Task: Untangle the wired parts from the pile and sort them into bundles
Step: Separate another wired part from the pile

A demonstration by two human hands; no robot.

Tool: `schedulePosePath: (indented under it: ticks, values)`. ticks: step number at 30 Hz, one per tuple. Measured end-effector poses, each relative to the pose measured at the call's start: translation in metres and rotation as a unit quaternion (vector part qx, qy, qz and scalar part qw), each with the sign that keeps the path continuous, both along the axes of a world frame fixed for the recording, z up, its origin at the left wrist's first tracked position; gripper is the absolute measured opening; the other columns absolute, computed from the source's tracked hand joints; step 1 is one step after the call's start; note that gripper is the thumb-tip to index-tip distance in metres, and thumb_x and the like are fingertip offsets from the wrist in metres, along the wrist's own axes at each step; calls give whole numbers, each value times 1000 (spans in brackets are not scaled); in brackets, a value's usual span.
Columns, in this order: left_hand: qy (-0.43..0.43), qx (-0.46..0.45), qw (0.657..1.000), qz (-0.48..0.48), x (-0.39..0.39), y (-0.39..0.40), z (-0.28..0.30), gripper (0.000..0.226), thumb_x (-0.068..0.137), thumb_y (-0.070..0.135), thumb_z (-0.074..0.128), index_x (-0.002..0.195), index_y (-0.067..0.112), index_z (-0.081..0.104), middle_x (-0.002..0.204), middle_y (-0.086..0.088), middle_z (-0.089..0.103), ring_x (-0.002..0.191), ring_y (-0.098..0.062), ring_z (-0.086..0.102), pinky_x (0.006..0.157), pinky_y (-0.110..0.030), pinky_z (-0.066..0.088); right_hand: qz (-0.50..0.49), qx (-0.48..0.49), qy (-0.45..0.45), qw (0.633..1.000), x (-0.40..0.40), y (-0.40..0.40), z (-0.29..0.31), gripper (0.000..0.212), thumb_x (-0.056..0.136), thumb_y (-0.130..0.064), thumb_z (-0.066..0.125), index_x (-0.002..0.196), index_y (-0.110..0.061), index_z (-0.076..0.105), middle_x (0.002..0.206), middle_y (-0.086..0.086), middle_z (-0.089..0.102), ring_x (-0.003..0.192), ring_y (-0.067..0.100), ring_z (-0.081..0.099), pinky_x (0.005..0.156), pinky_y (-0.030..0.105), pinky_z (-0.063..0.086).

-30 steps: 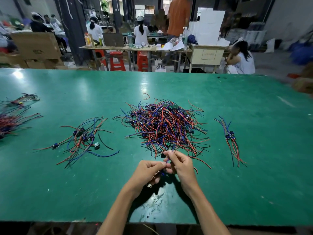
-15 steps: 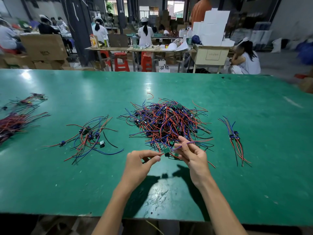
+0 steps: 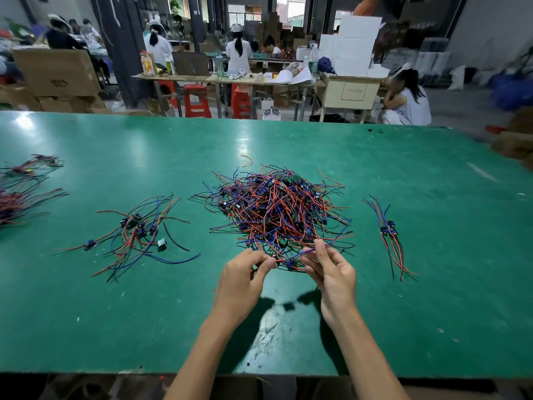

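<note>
Head view, green table. Wired part held clear of the tabletop at the near edge of the central pile, spanning the gap between both hands; long axis roughly left to right, blue lead rising toward the upper right. Left hand pinching the red lead end between thumb and forefinger; right hand pinching the blue lead just beyond the small board, remaining fingers loosely curled. Both hands about equally near the part; trailing leads apparently still threaded into the pile just behind. Right bundle nearer the right hand, lying near-to-far; looser left bundle nearer the left hand. Further bundles at the far left edge. Bare table toward the near edge, judged the freest direction for drawing the part out.
</note>
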State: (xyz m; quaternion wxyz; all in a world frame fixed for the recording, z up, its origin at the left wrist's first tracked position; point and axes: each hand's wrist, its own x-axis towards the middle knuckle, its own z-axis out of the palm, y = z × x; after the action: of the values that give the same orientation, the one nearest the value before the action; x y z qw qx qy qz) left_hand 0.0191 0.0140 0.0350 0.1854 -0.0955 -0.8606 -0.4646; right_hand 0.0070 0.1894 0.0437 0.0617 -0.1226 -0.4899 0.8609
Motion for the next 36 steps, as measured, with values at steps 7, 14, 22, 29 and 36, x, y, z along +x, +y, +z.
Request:
schedulePosePath:
  ticks: [7, 14, 22, 29, 36]
  values:
    - [-19, -16, 1000, -11, -9, 14, 4, 20, 96, 45, 63, 83, 32, 70, 71, 18, 65, 61, -4, 54, 60, -30, 45, 17, 37, 20, 999, 9, 8, 0, 31, 82, -26, 74, 105, -6, 72, 91, 14, 77, 76, 28, 77, 60, 25, 60]
    - [-56, 51, 997, 18, -17, -4, -9, 17, 87, 51, 71, 76, 39, 77, 63, 15, 68, 47, -1, 48, 52, -26, 42, -44, 83, 46, 995, -11, 40, 14, 14, 99, -16, 62, 105, -7, 71, 76, 4, 74, 67, 17, 74, 59, 24, 59]
    - [-139, 469, 865, 107, -27, -32, -27, 30, 103, 29, 55, 88, 9, 72, 62, 0, 56, 43, -5, 41, 39, -18, 34, -68, 395, -63, 914, -114, 139, 62, 17, 99, -13, 57, 89, -5, 68, 79, 16, 65, 50, 22, 71, 42, 22, 54]
    - [-126, 444, 878, 127, -27, -29, -30, 31, 104, 26, 52, 84, 10, 69, 61, 1, 57, 44, -7, 39, 39, -19, 34, -37, 774, -157, 613, -133, 157, 49, 31, 94, -27, 61, 116, -5, 66, 120, 21, 67, 114, 38, 63, 91, 41, 51]
    - [-123, 327, 929, 121, -20, -17, -32, 34, 102, 26, 56, 74, 20, 74, 59, -2, 59, 47, -17, 47, 43, -23, 38, 54, 713, -20, 699, -76, 64, -8, 27, 90, -53, 66, 104, -32, 74, 100, -8, 71, 95, 15, 66, 85, 33, 54]
